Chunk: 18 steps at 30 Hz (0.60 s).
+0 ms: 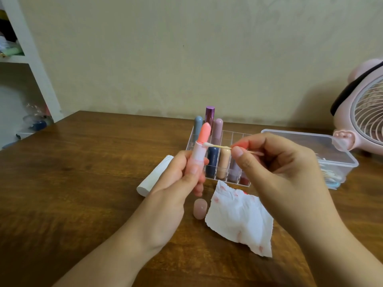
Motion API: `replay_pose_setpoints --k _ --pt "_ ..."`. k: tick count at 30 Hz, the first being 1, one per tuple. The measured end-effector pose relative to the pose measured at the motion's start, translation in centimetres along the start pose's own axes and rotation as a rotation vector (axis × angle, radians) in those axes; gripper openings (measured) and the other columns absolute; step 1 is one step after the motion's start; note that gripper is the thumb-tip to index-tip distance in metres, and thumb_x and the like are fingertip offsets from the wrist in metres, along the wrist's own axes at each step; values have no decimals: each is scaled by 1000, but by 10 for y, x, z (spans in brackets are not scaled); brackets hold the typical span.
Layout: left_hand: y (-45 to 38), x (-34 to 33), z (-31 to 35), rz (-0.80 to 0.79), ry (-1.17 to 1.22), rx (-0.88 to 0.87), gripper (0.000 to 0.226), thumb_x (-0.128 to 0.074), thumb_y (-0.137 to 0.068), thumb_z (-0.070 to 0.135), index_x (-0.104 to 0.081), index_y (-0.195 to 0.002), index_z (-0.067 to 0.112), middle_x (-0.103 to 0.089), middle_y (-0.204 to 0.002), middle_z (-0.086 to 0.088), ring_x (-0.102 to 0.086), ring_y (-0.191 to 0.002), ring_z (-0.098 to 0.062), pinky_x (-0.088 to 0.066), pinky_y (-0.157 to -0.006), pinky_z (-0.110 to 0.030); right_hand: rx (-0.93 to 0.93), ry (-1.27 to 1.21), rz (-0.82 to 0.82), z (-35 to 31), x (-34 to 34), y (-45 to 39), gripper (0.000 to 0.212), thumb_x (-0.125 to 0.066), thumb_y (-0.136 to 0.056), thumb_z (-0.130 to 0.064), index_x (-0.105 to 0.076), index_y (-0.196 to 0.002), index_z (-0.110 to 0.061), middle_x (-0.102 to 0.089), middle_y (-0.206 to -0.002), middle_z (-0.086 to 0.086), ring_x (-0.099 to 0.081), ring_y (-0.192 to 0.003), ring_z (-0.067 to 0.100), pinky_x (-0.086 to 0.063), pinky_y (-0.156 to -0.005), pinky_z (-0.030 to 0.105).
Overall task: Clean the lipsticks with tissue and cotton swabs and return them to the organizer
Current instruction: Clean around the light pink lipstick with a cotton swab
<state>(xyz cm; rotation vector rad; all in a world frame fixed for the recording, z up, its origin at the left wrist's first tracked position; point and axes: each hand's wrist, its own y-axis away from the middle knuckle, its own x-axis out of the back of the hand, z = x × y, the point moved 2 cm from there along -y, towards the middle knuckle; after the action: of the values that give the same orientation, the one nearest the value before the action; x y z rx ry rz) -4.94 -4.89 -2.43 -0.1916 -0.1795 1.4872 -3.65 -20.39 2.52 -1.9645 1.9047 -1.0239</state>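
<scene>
Beige wall backs a brown wooden desk (83, 183) that carries everything. Above its middle, the left hand (176, 183) has its grip curled round the pale pink tube of an open lipstick (200, 154), held upright; the coral bullet rises clear above the fingers, while the lower tube is hidden inside them. The right hand (279, 170) pinches a cotton swab (217, 146) between thumb and forefinger, a narrow grip, with the stick lying nearly level and pointing to the left hand's side. The swab's white tip touches the lipstick at the rim of the tube, just at the base of the bullet; its other end pokes out past the right fingers.

Directly under the left hand, the lipstick's pink cap (200, 209) lies on the desk, touching or just beside a crumpled white tissue (240, 220) marked with pink smears, which spreads below the right hand toward the near edge. Behind both hands stands a clear organizer (228, 137) with several capped lipsticks upright in its compartments: blue-grey, purple and mauve at the back, navy and beige at the front. Beside the left hand lies a white roll (154, 177), slanted. Toward the desk's right edge sits a clear lidded box (331, 154) holding more swabs, and beyond it a pink fan (364, 112). White shelving (27, 59) stands past the far left corner.
</scene>
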Motion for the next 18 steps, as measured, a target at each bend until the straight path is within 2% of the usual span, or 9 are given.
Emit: replay_pose_setpoints --k 6,9,14,18 --pt "1 0 -3 -12 12 -4 49 -48 -73 70 -58 -93 26 -49 -73 10 -47 -78 -12 -43 -89 -46 21 -13 -7 -2 -2 1 8 -63 -77 -25 -65 -74 -32 -63 -70 -1 -57 -61 16 -48 -53 23" --pt "1 0 -4 -25 47 -6 44 -49 -71 69 -61 -88 30 -49 -71 10 -47 -76 -13 -42 -87 -44 15 -18 0 -2 -2 1 9 -64 -77 -24 -66 -74 -32 -64 -71 -1 -57 -59 16 -48 -52 20" --pt "0 -2 -4 -29 153 -13 30 -54 -69 62 -67 -81 37 -50 -67 10 -45 -69 -12 -40 -80 -38 -1 -30 19 -2 0 1 10 -64 -77 -23 -66 -71 -31 -60 -66 7 -56 -58 20 -47 -53 24" --pt "-1 -1 -3 -47 207 -26 29 -57 -70 59 -68 -82 35 -50 -66 9 -45 -67 -11 -38 -76 -37 -18 -54 40 0 1 1 12 -65 -78 -22 -67 -69 -29 -57 -62 11 -54 -56 24 -45 -50 21"
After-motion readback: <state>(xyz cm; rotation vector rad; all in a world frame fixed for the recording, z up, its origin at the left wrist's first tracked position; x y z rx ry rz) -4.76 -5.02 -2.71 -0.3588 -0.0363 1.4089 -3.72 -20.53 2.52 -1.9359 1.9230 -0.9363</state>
